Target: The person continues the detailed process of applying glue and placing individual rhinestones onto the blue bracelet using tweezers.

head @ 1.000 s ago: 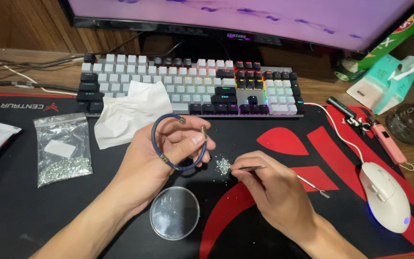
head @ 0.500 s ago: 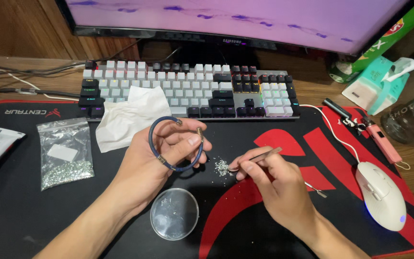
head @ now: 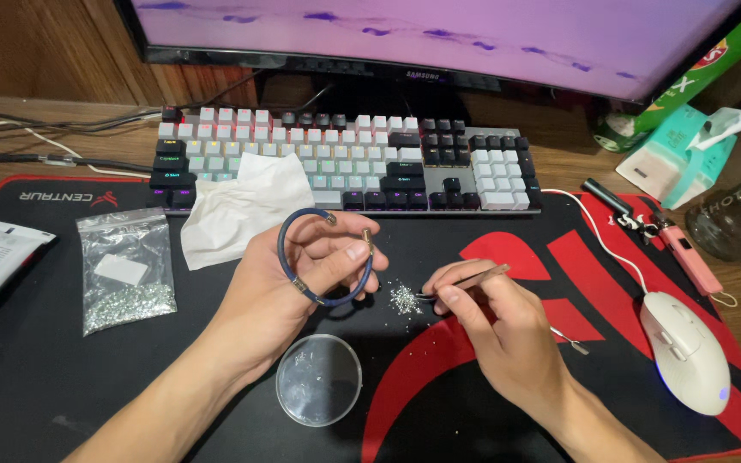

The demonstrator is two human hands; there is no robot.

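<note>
**Bangle in one hand, tweezers at the sparkle pile**

Fingers first: the left hand [head: 298, 287] has thumb and fingers curled shut around a dark blue open bangle [head: 323, 257], its two metal-tipped ends standing apart at the top, the loop held up just above the desk mat [head: 62, 386]. Over to the right hand [head: 499, 330]: thumb and forefinger are pinched together on a pair of slim metal tweezers [head: 465, 283], tips pointing left and down into a small heap of tiny clear stones [head: 405, 298] lying on the mat between the two hands. Whether a stone sits in the tips is too small to tell.

Widening out: a clear round dish [head: 319, 380] rests on the mat just below the left wrist. Left of that hand, a crumpled white tissue [head: 233, 210] overlaps the keyboard's front edge, and farther left lies a zip bag [head: 126, 270] with more glittering stones. The keyboard [head: 405, 163] runs across the top under a monitor [head: 439, 34]. Well off to the right sits a white mouse [head: 688, 351], with a pink pen-like tool [head: 688, 253] above it.
</note>
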